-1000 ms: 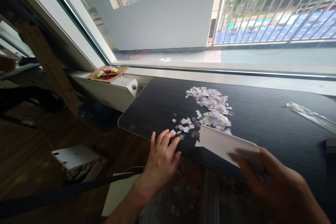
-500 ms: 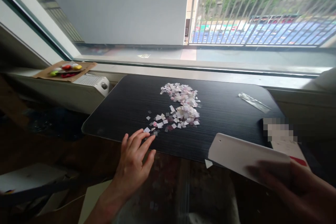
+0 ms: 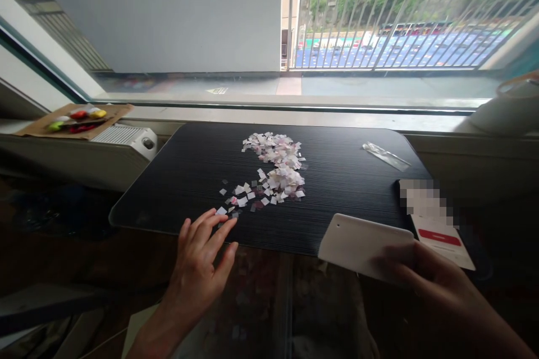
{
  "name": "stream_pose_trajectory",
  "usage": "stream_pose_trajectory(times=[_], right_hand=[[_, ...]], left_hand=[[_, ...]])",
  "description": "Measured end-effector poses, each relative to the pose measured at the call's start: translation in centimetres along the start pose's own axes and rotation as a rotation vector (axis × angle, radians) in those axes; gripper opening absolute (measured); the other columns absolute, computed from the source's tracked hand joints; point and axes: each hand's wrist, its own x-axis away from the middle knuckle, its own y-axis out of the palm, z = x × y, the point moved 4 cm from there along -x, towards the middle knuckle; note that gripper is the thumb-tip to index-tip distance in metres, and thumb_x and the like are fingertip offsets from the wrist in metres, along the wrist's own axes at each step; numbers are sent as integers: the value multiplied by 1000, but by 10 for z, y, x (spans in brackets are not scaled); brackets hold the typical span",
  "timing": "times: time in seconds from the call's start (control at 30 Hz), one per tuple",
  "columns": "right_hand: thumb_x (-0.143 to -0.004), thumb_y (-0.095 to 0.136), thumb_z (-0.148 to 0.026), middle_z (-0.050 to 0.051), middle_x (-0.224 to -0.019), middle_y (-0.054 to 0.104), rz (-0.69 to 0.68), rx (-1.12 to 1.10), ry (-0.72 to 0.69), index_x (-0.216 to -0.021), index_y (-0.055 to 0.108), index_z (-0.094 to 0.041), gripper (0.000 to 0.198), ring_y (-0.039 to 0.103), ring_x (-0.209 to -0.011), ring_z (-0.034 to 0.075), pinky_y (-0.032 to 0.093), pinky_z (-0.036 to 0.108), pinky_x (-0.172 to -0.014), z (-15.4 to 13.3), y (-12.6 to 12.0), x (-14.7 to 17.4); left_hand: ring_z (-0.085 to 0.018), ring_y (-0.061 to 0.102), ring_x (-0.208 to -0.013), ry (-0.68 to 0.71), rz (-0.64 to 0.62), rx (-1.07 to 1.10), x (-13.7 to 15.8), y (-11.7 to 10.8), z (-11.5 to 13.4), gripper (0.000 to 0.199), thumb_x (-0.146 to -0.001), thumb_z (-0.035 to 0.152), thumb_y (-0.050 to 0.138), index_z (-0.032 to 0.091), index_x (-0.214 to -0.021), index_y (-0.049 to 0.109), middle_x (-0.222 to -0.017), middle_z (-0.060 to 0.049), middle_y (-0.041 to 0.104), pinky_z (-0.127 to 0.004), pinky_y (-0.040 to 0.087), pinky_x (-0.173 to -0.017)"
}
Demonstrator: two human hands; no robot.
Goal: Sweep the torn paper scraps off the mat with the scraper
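A curved heap of small white and pinkish paper squares lies on the black table, with looser bits trailing toward the front edge. My left hand is open at that edge, fingers spread, its tips at the nearest squares. On the right, my right hand grips a flat white plastic card with a small hole in one corner. The card is held over the table's front edge, apart from the heap. My right fingers are partly in shadow and behind the card.
A phone with a lit, partly blurred screen lies at the table's right. Behind it is a clear plastic sleeve. Brown paper with colourful items rests above a radiator at left. A white rounded object stands on the sill.
The view has shifted right. My right hand has drawn the card slightly left relative to the phone, uncovering more of its screen. A small white scrap below the card is no longer visible.
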Motion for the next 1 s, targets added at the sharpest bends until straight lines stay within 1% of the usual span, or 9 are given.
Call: stream_pose_trajectory(times=[0.13, 0.23, 0.33, 0.43, 0.53, 0.6, 0.7, 0.87, 1.0], right_hand=[[-64, 77, -46, 7, -75, 77, 34, 76, -26, -73, 76, -24, 24, 72, -71, 26, 57, 29, -62, -7, -3, 5], [-68, 74, -43, 5, -77, 78, 93, 89, -137, -78, 75, -26, 20, 73, -74, 26, 59, 30, -65, -17, 13, 0], [-73, 71, -39, 3, -79, 77, 54, 105, -326, -86, 72, -24, 19, 73, -73, 23, 59, 29, -65, -27, 51, -13], [-79, 65, -35, 4, -82, 77, 3, 164, -491, -90, 70, -21, 18, 71, -70, 21, 56, 26, -62, -37, 96, -25], [-84, 60, -32, 4, -82, 76, -49, 193, -574, -94, 67, -20, 17, 70, -69, 19, 55, 25, -61, -47, 133, -31], [-86, 57, -30, 3, -79, 75, -107, 194, -618, -93, 65, -20, 15, 69, -66, 17, 53, 23, -60, -53, 149, -30], [-87, 54, -28, 0, -75, 73, -174, 213, -647, -91, 63, -21, 12, 67, -62, 15, 51, 22, -58, -57, 161, -27], [-89, 52, -34, 1, -74, 72, -179, 268, -579, -93, 62, -21, 17, 63, -56, 15, 46, 22, -51, -54, 165, -26], [-88, 51, -33, -2, -63, 66, -211, 283, -651, -83, 59, -22, 14, 57, -50, 14, 44, 22, -47, -61, 172, -28]], left_hand=[[-29, 51, -122, -19, 3, 7, 1, 0, 0, 31, -89, 22, 49, 22, -119, 59, -118, -9, 61, -58, 29, -109], [-29, 51, -123, -59, -12, 18, 1, 0, 1, 31, -89, 21, 48, 22, -118, 60, -118, -9, 62, -57, 29, -109], [-28, 50, -122, -94, -28, 16, 2, -1, 3, 31, -90, 20, 47, 22, -117, 61, -117, -9, 62, -57, 30, -109], [-27, 48, -125, -125, -42, 5, 5, -3, 1, 33, -89, 17, 46, 22, -120, 59, -118, -9, 61, -58, 29, -110], [-28, 47, -126, -161, -66, -5, 11, -5, -5, 34, -88, 14, 46, 21, -119, 59, -119, -9, 60, -60, 29, -110], [-28, 47, -125, -187, -73, -11, 15, -5, -9, 33, -88, 13, 46, 19, -118, 59, -118, -10, 60, -61, 29, -109], [-29, 46, -125, -221, -71, -15, 19, -6, -14, 33, -87, 12, 45, 19, -117, 59, -117, -11, 60, -62, 30, -108], [-28, 48, -125, -264, -60, -8, 20, -8, -18, 32, -88, 13, 44, 21, -115, 60, -115, -9, 61, -61, 30, -109], [-28, 47, -126, -284, -68, 0, 21, -8, -19, 31, -89, 13, 45, 21, -116, 60, -116, -9, 61, -61, 29, -110]])
